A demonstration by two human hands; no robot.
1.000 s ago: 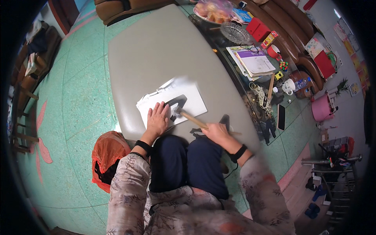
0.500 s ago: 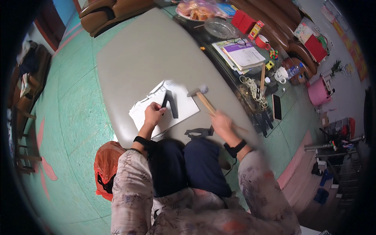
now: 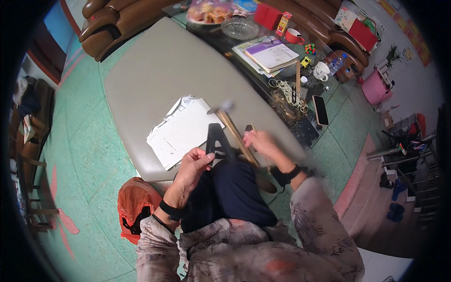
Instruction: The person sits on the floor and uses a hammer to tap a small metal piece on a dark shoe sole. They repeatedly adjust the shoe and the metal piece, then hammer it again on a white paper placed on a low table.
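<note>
My left hand (image 3: 194, 165) grips a black cut-out piece (image 3: 218, 143) at the front edge of the padded grey surface (image 3: 145, 66), above my knees. Behind it lie white paper sheets (image 3: 181, 134) with ragged edges. A wooden-handled hammer (image 3: 235, 131) rests right of the sheets, its head pointing away from me. My right hand (image 3: 263, 143) is beside the handle, fingers closed, slightly blurred, near a thin pale stick and a dark piece partly behind it; I cannot make out what it holds.
A glass table along the right holds notebooks (image 3: 270, 56), tangled cord (image 3: 291, 94), a phone (image 3: 321, 110), a mug (image 3: 321, 71) and snacks. An orange bag (image 3: 136, 207) sits on the floor left of my legs. Brown sofas (image 3: 105, 26) stand beyond.
My left hand has lifted the black piece off the paper toward my lap. My right hand has let go of the hammer, which now lies beside the sheets. The view has shifted somewhat.
</note>
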